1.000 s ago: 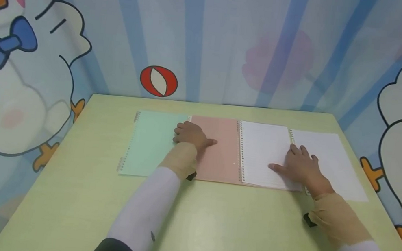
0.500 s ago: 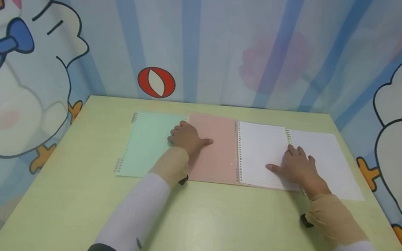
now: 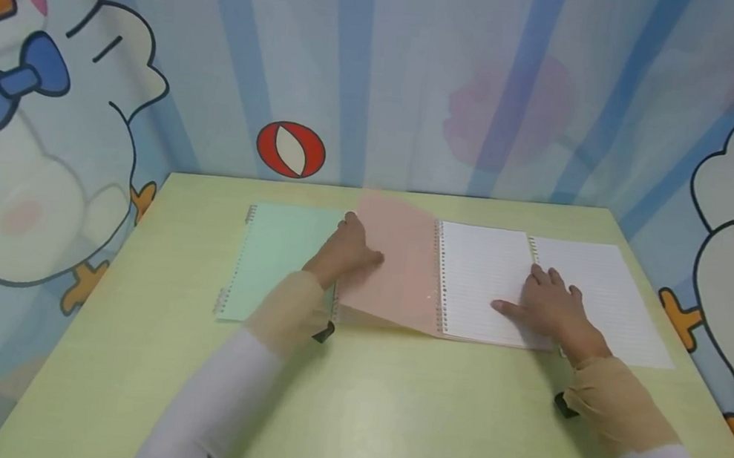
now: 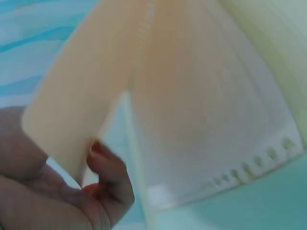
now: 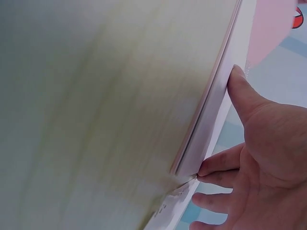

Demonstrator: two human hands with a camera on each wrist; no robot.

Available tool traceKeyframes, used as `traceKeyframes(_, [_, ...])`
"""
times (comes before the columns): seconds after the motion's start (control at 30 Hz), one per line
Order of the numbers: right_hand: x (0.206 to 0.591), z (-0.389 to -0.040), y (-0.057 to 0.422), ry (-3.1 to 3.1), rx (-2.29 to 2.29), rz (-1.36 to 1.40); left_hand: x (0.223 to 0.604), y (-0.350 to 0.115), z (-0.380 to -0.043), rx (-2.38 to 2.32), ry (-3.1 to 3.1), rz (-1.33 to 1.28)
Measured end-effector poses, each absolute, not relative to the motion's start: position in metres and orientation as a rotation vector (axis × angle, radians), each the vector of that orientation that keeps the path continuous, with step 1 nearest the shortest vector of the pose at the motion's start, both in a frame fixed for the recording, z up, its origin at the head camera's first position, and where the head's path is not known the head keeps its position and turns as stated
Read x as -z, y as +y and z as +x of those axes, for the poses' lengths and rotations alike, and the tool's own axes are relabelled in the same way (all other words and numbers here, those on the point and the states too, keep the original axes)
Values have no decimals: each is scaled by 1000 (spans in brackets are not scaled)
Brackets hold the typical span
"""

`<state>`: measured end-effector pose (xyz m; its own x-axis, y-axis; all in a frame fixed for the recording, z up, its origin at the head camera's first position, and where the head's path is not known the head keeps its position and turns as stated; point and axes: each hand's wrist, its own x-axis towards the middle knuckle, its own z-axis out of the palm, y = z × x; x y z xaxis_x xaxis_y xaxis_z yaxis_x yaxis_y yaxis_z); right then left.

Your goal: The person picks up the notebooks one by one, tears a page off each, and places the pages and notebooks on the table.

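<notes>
A pink notebook cover (image 3: 396, 269) lies left of a white lined page (image 3: 478, 282), its left edge raised off the table. My left hand (image 3: 346, 249) pinches that raised edge between thumb and fingers. Close up in the left wrist view, the lifted cover (image 4: 76, 91) hangs over a pale sheet (image 4: 192, 124) with a row of holes. My right hand (image 3: 550, 304) rests with spread fingers where the lined page meets a second white lined sheet (image 3: 614, 307). In the right wrist view its thumb and fingertips touch the white pages (image 5: 211, 129).
A mint green notebook cover (image 3: 277, 257) with binding holes lies at the left of the row. The pale yellow table (image 3: 428, 414) ends at a blue striped backdrop (image 3: 410, 77), with cartoon figures on either side.
My left hand has gripped the pink cover's left edge and lifted it, swinging it up from lying flat. The left forearm has shifted left. The right hand stays in place.
</notes>
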<state>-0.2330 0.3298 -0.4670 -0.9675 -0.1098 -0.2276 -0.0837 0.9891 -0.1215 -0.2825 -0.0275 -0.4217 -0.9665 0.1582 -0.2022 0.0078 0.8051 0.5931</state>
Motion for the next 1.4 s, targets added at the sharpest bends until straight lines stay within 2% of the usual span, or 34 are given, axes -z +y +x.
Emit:
traceKeyframes(0.2, [465,-231,331,2901,160,-160,397,-13,-271,-1188,2573,306])
traceKeyframes(0.4, [468,-232,333,2899,161,-169,377,21,-240,-1519,2221,451])
traceKeyframes(0.6, [470,-235,334,2910,156,-155,386,64,-215,-1381,2441,736])
traceKeyframes(0.8, [468,-234,331,2912,141,-200,399,96,-198,-1283,2570,731])
traceKeyframes(1.1, [456,-220,328,3023,348,-243,452,123,-194,-582,2916,898])
traceKeyframes(1.4, [457,-220,336,3031,375,-250,470,136,-189,-364,2910,798])
